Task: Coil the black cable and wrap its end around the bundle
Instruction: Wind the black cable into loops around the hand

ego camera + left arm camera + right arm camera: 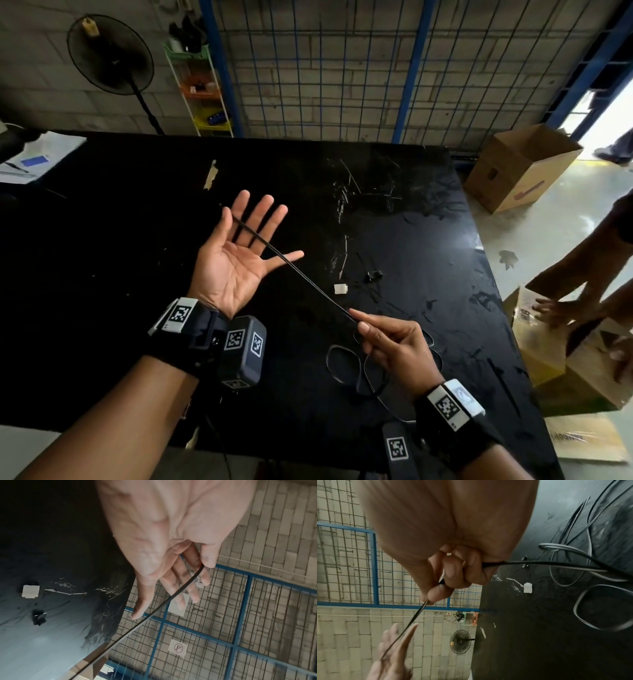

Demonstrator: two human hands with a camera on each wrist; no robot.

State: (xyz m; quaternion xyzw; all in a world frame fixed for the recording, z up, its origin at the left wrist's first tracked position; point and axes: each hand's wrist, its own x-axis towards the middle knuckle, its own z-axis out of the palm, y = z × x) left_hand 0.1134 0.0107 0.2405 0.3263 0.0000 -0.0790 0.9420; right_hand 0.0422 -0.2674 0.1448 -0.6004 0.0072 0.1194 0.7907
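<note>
While the right hand (394,346) pinches the black cable (301,272) between thumb and forefinger, the strand runs taut across the spread, palm-up left hand (236,260); loose loops lie beneath the right wrist on the black table (102,240).

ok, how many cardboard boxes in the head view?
2. One open box on the floor beyond the table's far right corner; another box by the table's right edge, under a bystander's hands. More may be out of frame.

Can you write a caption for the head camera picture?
Right hand pinches the black cable, stretched across the open left hand.
</note>
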